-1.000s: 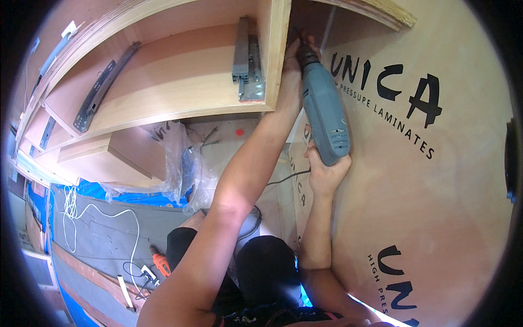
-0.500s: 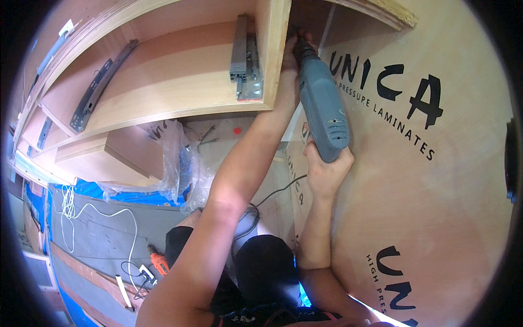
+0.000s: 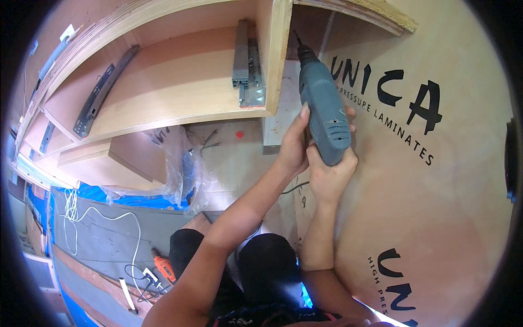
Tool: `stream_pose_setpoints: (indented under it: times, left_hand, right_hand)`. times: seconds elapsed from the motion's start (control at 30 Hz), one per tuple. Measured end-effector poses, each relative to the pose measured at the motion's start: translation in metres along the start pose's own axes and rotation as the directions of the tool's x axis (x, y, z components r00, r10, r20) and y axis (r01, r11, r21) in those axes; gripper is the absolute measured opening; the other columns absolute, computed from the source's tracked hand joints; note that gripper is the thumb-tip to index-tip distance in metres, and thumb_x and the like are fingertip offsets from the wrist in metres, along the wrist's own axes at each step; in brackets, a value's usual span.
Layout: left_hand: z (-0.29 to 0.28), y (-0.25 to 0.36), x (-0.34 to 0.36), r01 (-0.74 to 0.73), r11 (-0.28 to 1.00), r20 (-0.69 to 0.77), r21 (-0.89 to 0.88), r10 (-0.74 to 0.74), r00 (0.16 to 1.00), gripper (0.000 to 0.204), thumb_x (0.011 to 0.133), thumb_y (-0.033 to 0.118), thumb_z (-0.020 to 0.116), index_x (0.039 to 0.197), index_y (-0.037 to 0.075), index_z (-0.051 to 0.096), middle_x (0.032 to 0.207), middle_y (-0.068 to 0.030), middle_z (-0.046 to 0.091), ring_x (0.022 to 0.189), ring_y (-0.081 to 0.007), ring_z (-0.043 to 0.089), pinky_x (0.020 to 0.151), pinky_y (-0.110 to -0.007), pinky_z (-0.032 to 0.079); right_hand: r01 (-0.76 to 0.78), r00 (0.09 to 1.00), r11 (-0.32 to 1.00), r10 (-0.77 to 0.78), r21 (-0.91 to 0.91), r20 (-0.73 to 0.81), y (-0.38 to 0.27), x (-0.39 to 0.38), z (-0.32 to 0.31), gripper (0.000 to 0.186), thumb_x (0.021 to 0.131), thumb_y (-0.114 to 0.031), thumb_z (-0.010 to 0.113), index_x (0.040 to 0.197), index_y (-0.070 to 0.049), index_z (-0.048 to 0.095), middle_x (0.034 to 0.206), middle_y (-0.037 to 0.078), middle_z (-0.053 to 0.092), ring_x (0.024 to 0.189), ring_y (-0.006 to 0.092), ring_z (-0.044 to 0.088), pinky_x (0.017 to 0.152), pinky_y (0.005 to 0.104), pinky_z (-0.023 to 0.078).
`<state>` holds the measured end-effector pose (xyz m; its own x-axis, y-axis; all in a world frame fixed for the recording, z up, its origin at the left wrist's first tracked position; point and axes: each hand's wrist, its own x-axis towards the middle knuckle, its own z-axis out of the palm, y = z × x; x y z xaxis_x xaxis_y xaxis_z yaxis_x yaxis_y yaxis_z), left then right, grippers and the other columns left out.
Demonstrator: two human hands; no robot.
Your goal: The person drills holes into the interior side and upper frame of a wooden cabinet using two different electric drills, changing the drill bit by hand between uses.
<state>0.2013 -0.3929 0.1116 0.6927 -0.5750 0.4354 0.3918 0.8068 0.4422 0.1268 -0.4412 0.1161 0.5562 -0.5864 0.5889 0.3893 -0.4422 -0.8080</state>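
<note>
The tip of the bit on the grey-blue corded electric drill (image 3: 325, 115) fades into the dark gap behind the pale plywood cabinet partition (image 3: 274, 54), so whether it touches wood cannot be told, and the drill's grip is hidden under the hands. The left hand (image 3: 294, 144) and right hand (image 3: 328, 173) both wrap closed around the drill, raised against the tan laminate-faced board (image 3: 436, 207). Grey metal drawer slides (image 3: 246, 65) line the shelf left; below lie an orange power tool (image 3: 163, 267) and a white cable (image 3: 103, 218) on the floor.

grey-blue drill (image 3: 326, 117) — tan laminate sheet (image 3: 436, 191) with black lettering, blue tarp (image 3: 117, 199), orange tool (image 3: 163, 267).
</note>
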Motion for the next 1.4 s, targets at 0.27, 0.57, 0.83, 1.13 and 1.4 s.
stream_pose_setpoints:
  times: [0.27,0.57,0.83,1.13,1.4]
  left_hand:
    - [0.0,0.012,0.012,0.039,0.941,-0.095,0.336,-0.008,0.995,0.066,0.102,0.064,0.043,0.127,0.003,0.052,0.108,-0.0183,0.07,0.094,-0.0315,0.074,0.08,-0.042,0.062]
    - [0.021,0.017,0.014,0.036,0.981,-0.114,0.191,-0.014,0.993,0.064,0.099,0.062,0.046,0.117,0.001,0.057,0.101,-0.0167,0.07,0.086,-0.0288,0.073,0.074,-0.039,0.06]
    - [0.016,0.01,0.023,0.027,0.983,-0.196,0.18,0.009,0.981,0.059,0.103,0.057,0.043,0.115,0.002,0.057,0.098,-0.0175,0.071,0.087,-0.0289,0.073,0.072,-0.038,0.061]
    - [0.016,0.01,0.028,0.02,0.973,-0.176,0.229,0.021,0.984,0.059,0.101,0.059,0.045,0.114,0.002,0.058,0.094,-0.0171,0.071,0.082,-0.0277,0.073,0.07,-0.038,0.061]
    - [0.017,0.017,0.034,-0.023,0.983,-0.169,0.183,0.055,0.984,0.06,0.1,0.058,0.045,0.116,0.002,0.058,0.095,-0.0179,0.071,0.08,-0.0289,0.073,0.07,-0.039,0.061]
  right_hand:
    - [0.018,1.0,1.0,-0.018,0.021,0.006,-0.009,0.002,0.005,0.03,0.075,-0.003,0.074,0.103,0.007,0.069,0.083,0.015,0.075,0.081,0.0199,0.074,0.075,0.0365,0.057]
    - [0.051,0.998,0.992,-0.046,-0.115,0.039,-0.024,0.012,0.0,0.029,0.074,-0.004,0.075,0.101,0.005,0.069,0.082,0.018,0.074,0.079,0.026,0.076,0.074,0.0387,0.057]
    - [-0.038,0.997,0.992,0.046,-0.123,0.058,-0.025,0.019,-0.004,0.029,0.074,-0.004,0.074,0.101,0.005,0.069,0.082,0.017,0.074,0.077,0.0235,0.075,0.074,0.0378,0.057]
    - [-0.046,0.998,0.993,0.051,-0.104,0.043,-0.019,0.021,0.0,0.029,0.075,-0.003,0.073,0.102,0.006,0.069,0.081,0.016,0.073,0.078,0.0175,0.072,0.074,0.0359,0.056]
    - [0.019,0.997,0.991,-0.01,-0.129,0.07,-0.019,0.031,0.007,0.029,0.073,-0.005,0.074,0.099,0.006,0.069,0.08,0.02,0.073,0.077,0.0237,0.075,0.073,0.0379,0.057]
